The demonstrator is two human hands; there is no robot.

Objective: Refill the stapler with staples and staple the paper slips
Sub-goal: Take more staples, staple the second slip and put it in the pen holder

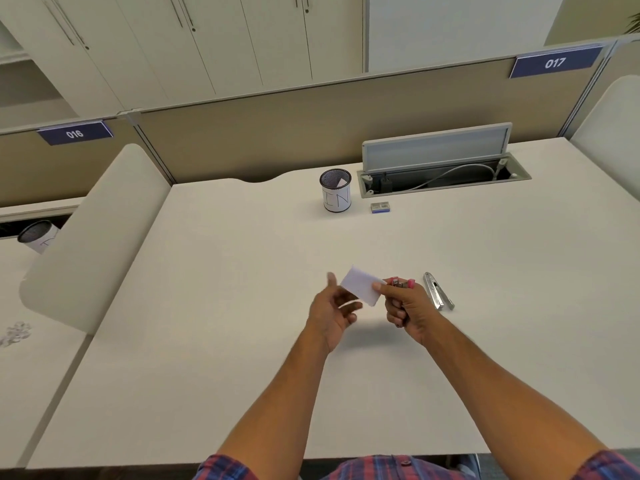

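Observation:
My right hand [407,308] grips a small pink stapler [401,283] above the desk, and its thumb pinches a white paper slip [358,285] by the right edge. My left hand [332,306] hovers just left of and below the slip with its fingers relaxed and thumb spread, holding nothing. A mesh cup [335,195] labelled "IN" stands at the back of the desk with another slip inside. A small blue staple box [380,207] lies to the right of the cup.
A metal tool [438,291] lies on the white desk [242,271] just right of my right hand. An open cable tray [443,178] with its lid raised sits at the back right. A padded divider [93,237] borders the desk on the left.

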